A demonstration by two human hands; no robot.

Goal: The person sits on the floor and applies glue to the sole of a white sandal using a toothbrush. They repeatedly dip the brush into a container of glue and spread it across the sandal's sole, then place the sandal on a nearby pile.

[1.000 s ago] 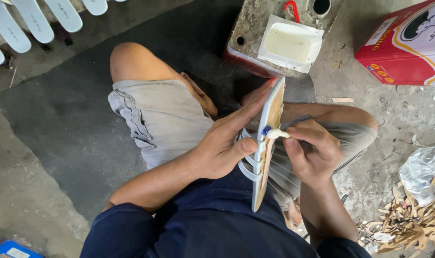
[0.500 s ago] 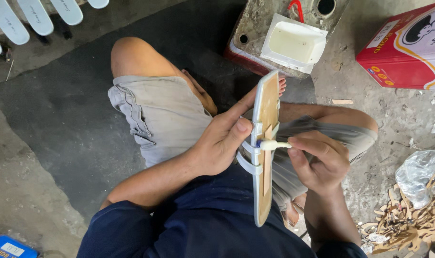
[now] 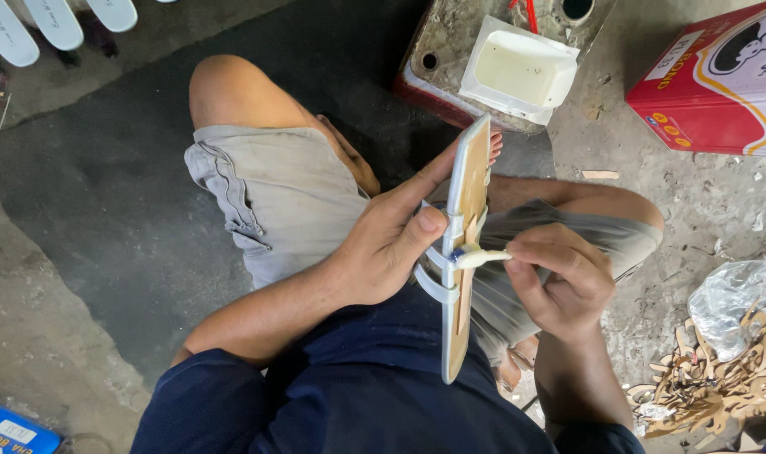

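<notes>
A: Item one, the hands. What differs from half a second ago?

B: Little. The left hand (image 3: 383, 252) keeps its grip on the sandal (image 3: 465, 244), fingers curled behind the sole, thumb pressed on the pale strap side, forefinger stretched up along the edge. The sandal stands a shade more upright than before, and a second ago it leaned further toward the tray. The right hand (image 3: 564, 282) has stayed closed, pinching a small glue brush (image 3: 481, 257); the brush tip is still at the strap, near the middle of the sandal.

A: Item two, position of the sandal against the hands.

B: Held on edge between them. Left hand touches it from the left; right hand sits just right of it, joined to it only through the brush. Toe end points away from the body, heel end down over the dark blue shirt (image 3: 358, 395).

A: Item three, surroundings, all taken from the sandal.

B: Beyond its toe end: a white tray (image 3: 559, 60) of pale glue resting on a grimy can (image 3: 450, 42). Far right of that: a red box (image 3: 719, 84). Left of the sandal: grey shorts (image 3: 274, 193). Lower right: tan offcuts (image 3: 719, 378) and a clear plastic bag (image 3: 732, 298). Far upper left: white soles (image 3: 55, 21) in a row.
</notes>
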